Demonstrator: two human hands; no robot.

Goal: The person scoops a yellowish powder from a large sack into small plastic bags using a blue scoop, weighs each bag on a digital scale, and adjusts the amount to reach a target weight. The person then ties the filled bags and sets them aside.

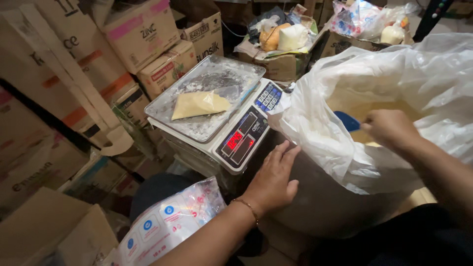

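Note:
My left hand point(272, 178) rests flat, fingers apart, against the side of a large sack lined with a white plastic bag point(325, 133). My right hand point(390, 129) is inside the bag's mouth, closed on a blue scoop point(347, 120) above pale yellowish powder point(367, 109). To the left stands a digital scale point(242, 139) with a red display. Its metal tray point(170, 98) is dusted with powder and carries a small clear bag of yellowish powder point(198, 104).
Stacked cardboard boxes point(140, 34) crowd the left and back. A box with bagged goods point(278, 37) sits behind the scale. A printed plastic packet point(170, 224) lies near my left forearm. More plastic-wrapped items point(367, 19) sit at the back right.

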